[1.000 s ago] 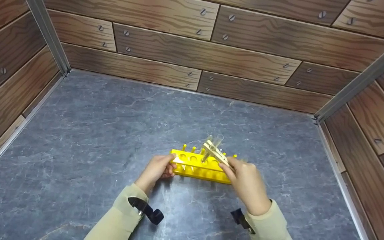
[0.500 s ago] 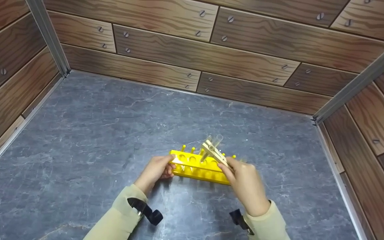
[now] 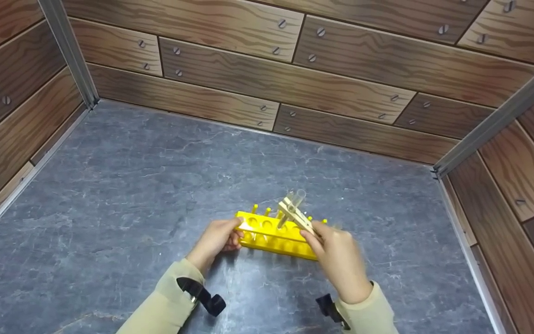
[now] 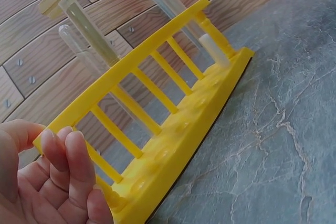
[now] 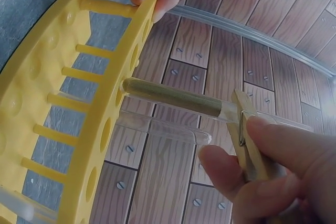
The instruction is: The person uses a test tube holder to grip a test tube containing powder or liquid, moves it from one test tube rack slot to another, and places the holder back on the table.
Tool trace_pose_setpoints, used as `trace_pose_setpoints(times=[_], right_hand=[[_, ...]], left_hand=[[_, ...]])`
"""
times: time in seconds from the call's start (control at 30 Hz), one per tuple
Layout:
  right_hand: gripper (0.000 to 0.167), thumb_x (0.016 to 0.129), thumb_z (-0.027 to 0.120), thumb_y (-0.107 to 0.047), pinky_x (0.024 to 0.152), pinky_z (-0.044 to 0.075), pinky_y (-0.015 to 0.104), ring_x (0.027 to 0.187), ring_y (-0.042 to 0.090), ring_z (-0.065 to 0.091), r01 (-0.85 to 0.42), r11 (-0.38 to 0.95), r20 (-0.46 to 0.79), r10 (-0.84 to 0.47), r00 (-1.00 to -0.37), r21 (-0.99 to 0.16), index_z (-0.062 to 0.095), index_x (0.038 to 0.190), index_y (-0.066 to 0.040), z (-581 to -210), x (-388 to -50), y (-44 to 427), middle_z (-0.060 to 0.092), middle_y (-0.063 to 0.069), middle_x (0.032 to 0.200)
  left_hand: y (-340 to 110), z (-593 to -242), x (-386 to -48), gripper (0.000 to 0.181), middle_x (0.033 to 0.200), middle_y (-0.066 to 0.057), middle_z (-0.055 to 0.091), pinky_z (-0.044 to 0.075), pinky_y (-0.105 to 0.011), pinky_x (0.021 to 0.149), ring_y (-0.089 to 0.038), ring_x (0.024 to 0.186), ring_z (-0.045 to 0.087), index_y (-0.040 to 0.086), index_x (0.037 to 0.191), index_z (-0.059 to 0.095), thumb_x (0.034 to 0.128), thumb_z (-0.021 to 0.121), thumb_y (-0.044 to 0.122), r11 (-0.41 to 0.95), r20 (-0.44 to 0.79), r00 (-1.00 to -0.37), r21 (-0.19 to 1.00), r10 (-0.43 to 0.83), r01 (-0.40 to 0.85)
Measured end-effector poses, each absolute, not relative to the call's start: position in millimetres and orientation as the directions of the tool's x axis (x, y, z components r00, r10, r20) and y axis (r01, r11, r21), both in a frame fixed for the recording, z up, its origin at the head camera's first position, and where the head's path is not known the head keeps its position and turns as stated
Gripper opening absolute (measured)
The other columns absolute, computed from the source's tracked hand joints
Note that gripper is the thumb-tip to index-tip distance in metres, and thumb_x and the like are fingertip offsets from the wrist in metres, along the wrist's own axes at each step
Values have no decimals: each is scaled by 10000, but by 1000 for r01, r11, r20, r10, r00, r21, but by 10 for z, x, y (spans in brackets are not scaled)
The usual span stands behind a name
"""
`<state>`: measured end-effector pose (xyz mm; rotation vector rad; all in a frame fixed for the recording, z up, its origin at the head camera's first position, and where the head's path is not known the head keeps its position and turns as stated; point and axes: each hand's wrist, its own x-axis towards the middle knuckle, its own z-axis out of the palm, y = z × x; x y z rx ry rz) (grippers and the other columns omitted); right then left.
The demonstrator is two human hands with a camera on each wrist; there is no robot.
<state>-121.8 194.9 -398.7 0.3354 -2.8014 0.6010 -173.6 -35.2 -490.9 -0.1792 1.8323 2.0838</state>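
Note:
A yellow test tube rack (image 3: 271,228) stands on the floor between both hands. The left hand (image 3: 214,240) grips its left end, thumb on the top bar. In the right hand (image 3: 340,260) is a wooden clamp (image 5: 245,145), pinched between thumb and fingers. The clamp's jaws hold a tilted tube with brownish-green liquid (image 5: 173,97), its lower end at a hole of the top bar. How deep it sits I cannot tell. A clear tube (image 5: 168,128) is upside down beside it. Another tube with whitish contents (image 4: 214,50) stands in the rack's far end.
Grey marbled surface (image 3: 165,162) lies around the rack. Wood-patterned walls (image 3: 230,79) with metal edging rise at the back and both sides. Black straps (image 3: 202,294) sit on both sleeves.
The clamp and its tube have shifted slightly left and tilt a little differently. Both hands keep their holds, and the rack has hardly moved.

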Motion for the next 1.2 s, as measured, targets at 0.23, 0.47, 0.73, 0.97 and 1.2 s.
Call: trace_pose_setpoints(times=[0.23, 0.47, 0.73, 0.97, 1.2], right_hand=[[207, 875, 651, -258, 397, 275, 203, 443, 52, 271, -305, 877, 319, -188, -929, -372, 557, 736, -136, -3982, -1228, 1912, 362, -66, 529], [206, 873, 651, -260, 404, 277, 207, 447, 51, 263, -348, 861, 347, -219, -912, -370, 560, 732, -141, -3997, -1264, 1889, 343, -84, 520], [178, 877, 645, -261, 387, 272, 197, 432, 34, 261, -354, 851, 339, -225, -913, -389, 597, 773, -124, -4043, -1261, 1871, 360, -80, 521], [211, 879, 641, -267, 394, 272, 199, 436, 40, 269, -362, 850, 334, -237, -912, -382, 562, 739, -130, -4061, -1266, 1868, 355, -74, 522], [244, 890, 625, -278, 394, 258, 196, 434, 37, 251, -367, 853, 318, -255, -913, -372, 517, 716, -144, -4073, -1277, 1847, 327, -71, 520]], left_hand=[[-343, -4984, -1758, 332, 505, 26, 492, 477, -230, 513, -86, 457, 523, -31, 743, 617, 905, 549, 250, -107, -323, -931, 933, 170, -343], [-347, -4843, -1705, 331, 506, 26, 491, 469, -210, 507, -79, 458, 522, -55, 760, 611, 910, 536, 229, -113, -318, -933, 934, 170, -339], [-353, -4854, -1690, 319, 521, 19, 500, 471, -224, 520, -86, 462, 519, -48, 756, 607, 928, 518, 205, -107, -326, -928, 931, 180, -348], [-331, -5046, -1777, 350, 514, 23, 500, 473, -236, 514, -89, 455, 521, -37, 762, 620, 902, 565, 279, -105, -333, -929, 930, 159, -352], [-338, -5058, -1786, 361, 518, 14, 505, 485, -239, 519, -96, 463, 527, -60, 782, 620, 903, 565, 275, -108, -336, -929, 929, 154, -354]])
